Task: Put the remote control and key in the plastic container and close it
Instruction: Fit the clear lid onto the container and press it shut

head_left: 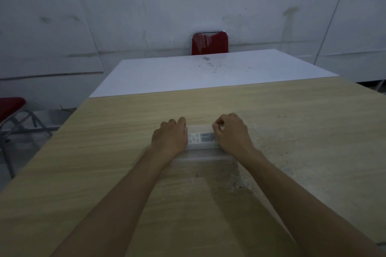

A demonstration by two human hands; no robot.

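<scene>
**Head view: both hands clamped on the ends of the container, long axis running 9 to 3**

Head view shows the clear plastic container (201, 142) lying on the wooden table (292, 110) with its long axis running from 9 o'clock to 3 o'clock. The left hand (170, 136) covers its 9 o'clock end, fingers curled down over the rim. The right hand (231, 131) sits on the 3 o'clock end, fingers bent and pinched at the far corner. Both hands touch the box and neither holds anything loose.

Through the translucent top, the remote control (200, 138) appears to lie inside, lengthwise with the box. The key cannot be made out.

Both hands are equally near, one per end, so the coming move is probably a downward press at each end to seat the lid. Whether it is already latched cannot be told.
</scene>
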